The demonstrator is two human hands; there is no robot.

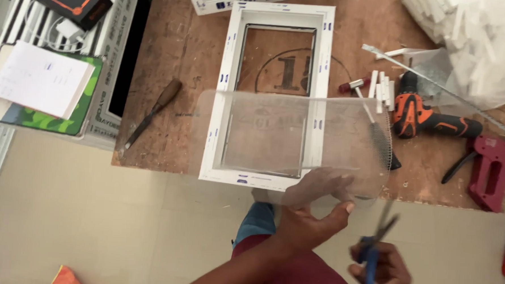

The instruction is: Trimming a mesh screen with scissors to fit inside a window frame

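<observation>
Mesh sheet held over a white frame, scissors in the other hand.

The translucent mesh sheet (298, 138) hangs above the white window frame (269, 91) on the wooden tabletop (183, 48), its lower edge pinched between thumb and fingers of the left hand (311, 221). The right hand (386, 273) is closed around blue-handled scissors (376, 241), blades blurred and pointing up toward the mesh's lower right corner. Right of the frame lie an orange drill (424, 115) and a red staple gun (489, 169); left of it, a wooden-handled chisel (151, 112).
</observation>
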